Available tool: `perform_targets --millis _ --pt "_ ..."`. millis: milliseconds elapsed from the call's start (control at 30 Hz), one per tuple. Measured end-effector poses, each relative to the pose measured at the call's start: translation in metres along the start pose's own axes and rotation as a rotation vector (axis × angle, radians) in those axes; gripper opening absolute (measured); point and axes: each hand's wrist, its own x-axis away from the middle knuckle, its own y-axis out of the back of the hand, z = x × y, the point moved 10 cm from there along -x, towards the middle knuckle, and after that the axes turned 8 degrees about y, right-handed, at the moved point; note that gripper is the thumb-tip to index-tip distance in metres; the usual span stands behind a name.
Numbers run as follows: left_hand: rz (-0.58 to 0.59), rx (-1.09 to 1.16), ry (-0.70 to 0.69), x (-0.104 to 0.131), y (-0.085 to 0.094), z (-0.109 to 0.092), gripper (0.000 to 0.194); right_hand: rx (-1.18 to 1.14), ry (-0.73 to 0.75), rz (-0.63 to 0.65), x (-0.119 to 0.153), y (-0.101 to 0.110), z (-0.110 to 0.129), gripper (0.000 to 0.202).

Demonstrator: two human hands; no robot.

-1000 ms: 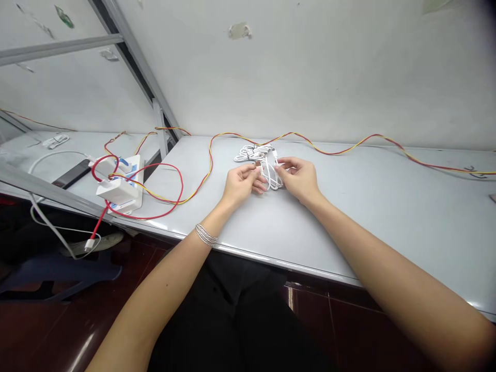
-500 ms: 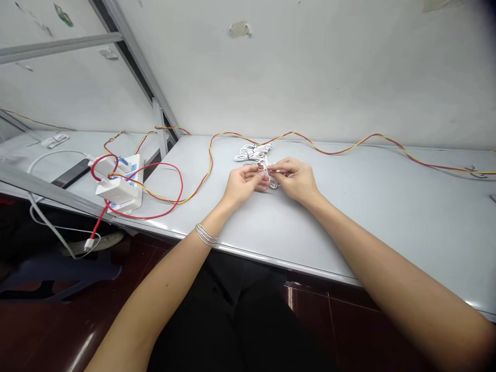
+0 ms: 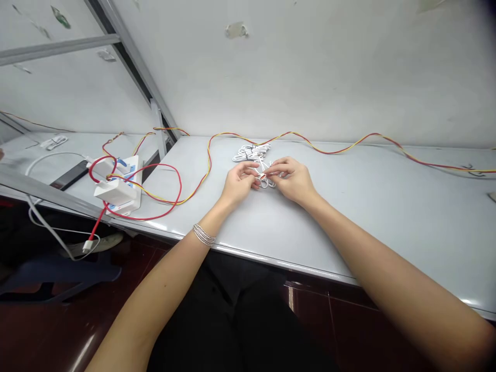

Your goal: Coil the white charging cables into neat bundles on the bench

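A loosely looped white cable (image 3: pixel 265 181) lies between my two hands on the grey shelf top. My left hand (image 3: pixel 239 182) has its fingers curled at the cable's left side, thumb close to the fingertips. From the right, my right hand (image 3: pixel 293 178) pinches part of the same cable between thumb and fingertips. A small reddish spot shows at the pinch, too small to make out. Just behind the hands lies a white cable bundle (image 3: pixel 251 152), folded and bound with a dark tie.
At left, a white power strip (image 3: pixel 135 192) holds white plugs and a red cable (image 3: pixel 180 181). Behind it lies a dark phone (image 3: pixel 70 174). A red-yellow twisted wire (image 3: pixel 333 152) runs along the back wall. A metal frame post (image 3: pixel 134 62) divides the shelf.
My left fingers have loosened and drawn slightly left from the right hand. The white cable's loops now lie lower and more spread between the hands.
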Motion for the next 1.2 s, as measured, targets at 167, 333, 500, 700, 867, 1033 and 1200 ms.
perform_targets --millis 167,333,500,700,867,1033,1200 --pt "-0.018 0.019 0.022 0.001 0.002 0.001 0.03 -0.009 0.01 0.012 0.0 -0.001 -0.001 0.022" --pt "-0.028 -0.012 -0.001 0.0 0.003 0.0 0.034 -0.045 -0.018 0.018 0.0 -0.002 -0.002 0.02" --pt "0.034 -0.132 -0.106 0.0 -0.003 -0.002 0.039 -0.129 -0.073 -0.034 0.0 0.0 -0.01 0.014" --pt "0.117 -0.252 -0.211 0.004 -0.014 -0.004 0.021 -0.229 -0.12 -0.097 0.001 0.002 -0.018 0.014" --pt "0.04 -0.282 -0.244 0.002 -0.006 -0.009 0.009 -0.217 -0.109 -0.139 0.001 0.007 -0.016 0.019" --pt "-0.232 -0.46 -0.357 0.008 0.018 -0.026 0.021 -0.189 -0.127 -0.179 0.002 0.013 -0.021 0.02" --pt "-0.458 -0.644 -0.36 0.014 0.036 -0.032 0.032 -0.139 -0.164 -0.2 0.003 0.017 -0.022 0.017"
